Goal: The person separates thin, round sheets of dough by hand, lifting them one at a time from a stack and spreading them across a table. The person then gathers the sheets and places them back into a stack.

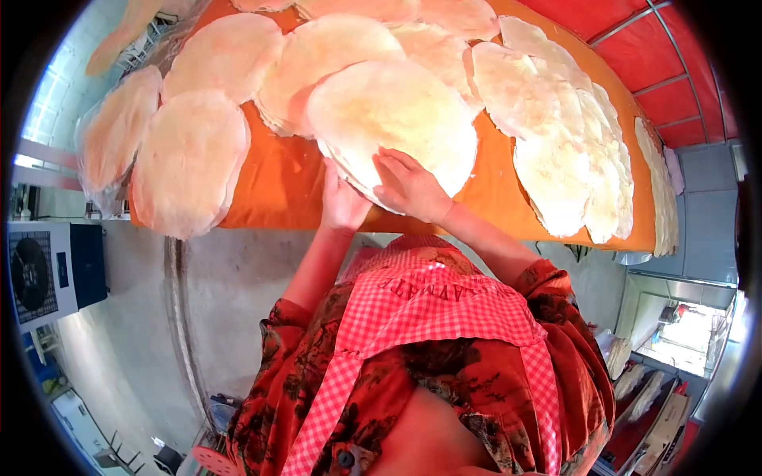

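Observation:
A large round pale flatbread (pixel 397 111) lies on top of a small stack at the near edge of a table covered with orange cloth (pixel 282 178). My left hand (pixel 341 202) grips the stack's near edge from below, fingers tucked under it. My right hand (pixel 409 186) lies on top of the same flatbread at its near rim, fingers spread flat on it. Both arms reach out from my red patterned sleeves over a red checked apron (pixel 429 305).
Many more round flatbreads cover the cloth: at the left (pixel 189 163), behind (pixel 226 55), and overlapping in a row at the right (pixel 556 170). A grey concrete floor (pixel 230 301) lies below. A dark machine (pixel 48 274) stands at the left, and shelves with stacked breads (pixel 635 381) are at the lower right.

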The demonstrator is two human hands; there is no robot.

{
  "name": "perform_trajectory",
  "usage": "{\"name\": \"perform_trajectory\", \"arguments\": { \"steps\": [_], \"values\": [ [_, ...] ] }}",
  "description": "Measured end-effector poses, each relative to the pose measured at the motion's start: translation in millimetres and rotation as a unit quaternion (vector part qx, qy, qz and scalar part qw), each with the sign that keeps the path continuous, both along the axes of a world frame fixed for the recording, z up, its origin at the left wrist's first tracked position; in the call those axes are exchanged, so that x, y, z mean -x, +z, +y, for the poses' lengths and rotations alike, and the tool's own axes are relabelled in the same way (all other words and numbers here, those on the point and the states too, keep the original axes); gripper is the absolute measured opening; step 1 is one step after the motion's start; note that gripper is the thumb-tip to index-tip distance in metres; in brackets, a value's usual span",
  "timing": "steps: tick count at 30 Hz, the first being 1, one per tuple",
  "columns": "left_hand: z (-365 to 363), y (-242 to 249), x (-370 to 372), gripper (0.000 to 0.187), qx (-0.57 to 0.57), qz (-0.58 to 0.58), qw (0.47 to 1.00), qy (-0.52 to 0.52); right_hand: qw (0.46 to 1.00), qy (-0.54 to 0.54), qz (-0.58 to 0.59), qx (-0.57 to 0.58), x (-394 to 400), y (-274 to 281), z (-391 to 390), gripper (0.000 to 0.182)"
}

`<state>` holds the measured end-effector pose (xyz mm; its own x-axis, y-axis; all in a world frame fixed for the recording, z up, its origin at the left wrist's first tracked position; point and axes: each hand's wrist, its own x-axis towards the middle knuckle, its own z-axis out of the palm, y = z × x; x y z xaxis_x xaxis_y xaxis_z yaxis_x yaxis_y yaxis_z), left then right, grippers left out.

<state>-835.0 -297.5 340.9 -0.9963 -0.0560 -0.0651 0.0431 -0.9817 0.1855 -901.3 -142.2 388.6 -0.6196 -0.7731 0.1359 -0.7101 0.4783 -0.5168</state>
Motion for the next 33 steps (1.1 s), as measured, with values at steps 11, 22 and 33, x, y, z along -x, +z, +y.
{"name": "perform_trajectory", "arguments": {
  "steps": [11,22,33],
  "values": [
    [-1,-10,2,0.044,0.070,-0.028,0.997,-0.012,0.997,0.007,-0.047,0.064,10,0,4,0.053],
    [-4,-46,15,0.034,0.263,-0.199,0.939,0.099,0.995,-0.007,0.101,-0.006,-5,12,-38,0.018],
    [-8,3,4,0.023,0.220,-0.142,0.961,0.084,0.986,-0.056,0.012,-0.154,-4,71,-64,0.036]
  ]
}}
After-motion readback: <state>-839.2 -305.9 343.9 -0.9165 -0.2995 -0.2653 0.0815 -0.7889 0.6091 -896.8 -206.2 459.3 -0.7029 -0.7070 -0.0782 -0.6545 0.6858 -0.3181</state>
